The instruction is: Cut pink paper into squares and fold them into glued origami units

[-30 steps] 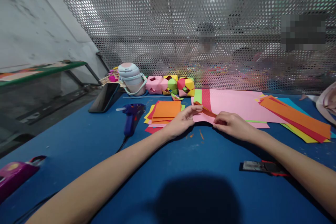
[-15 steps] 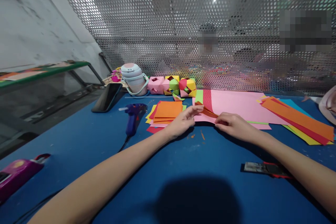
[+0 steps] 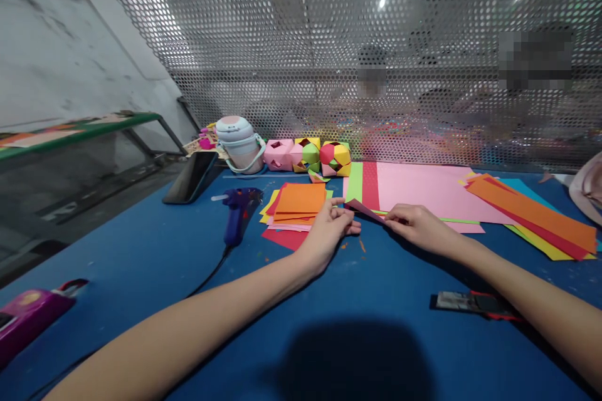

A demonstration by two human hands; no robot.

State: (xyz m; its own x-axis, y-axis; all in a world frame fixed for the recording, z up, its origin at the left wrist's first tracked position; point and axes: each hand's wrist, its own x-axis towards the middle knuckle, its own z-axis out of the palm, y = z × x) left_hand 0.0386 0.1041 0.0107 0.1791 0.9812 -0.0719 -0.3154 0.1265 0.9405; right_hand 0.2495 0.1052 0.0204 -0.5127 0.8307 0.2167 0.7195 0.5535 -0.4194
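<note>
My right hand (image 3: 414,223) pinches the near edge of a folded paper piece (image 3: 364,208), which looks dark pink and is tilted up off the table. My left hand (image 3: 329,225) is beside its left end, fingers apart; whether they touch the paper I cannot tell. Under and behind the piece lie large pink sheets (image 3: 423,185) with a green strip (image 3: 355,182) and a red strip (image 3: 370,183) across their left end. A pile of orange squares (image 3: 300,199) over other colours lies left of my left hand.
Folded paper balls (image 3: 335,158) and a lidded bottle (image 3: 239,144) stand along the perforated metal screen. A blue glue gun (image 3: 237,213), a phone (image 3: 192,177) and a purple power strip (image 3: 35,316) lie left. A utility knife (image 3: 475,304) and coloured strips (image 3: 536,210) lie right.
My left hand has moved down and slightly left, its fingers spreading. The raised orange paper no longer shows; a dark pink face shows instead. My right hand has stayed nearly in place.
</note>
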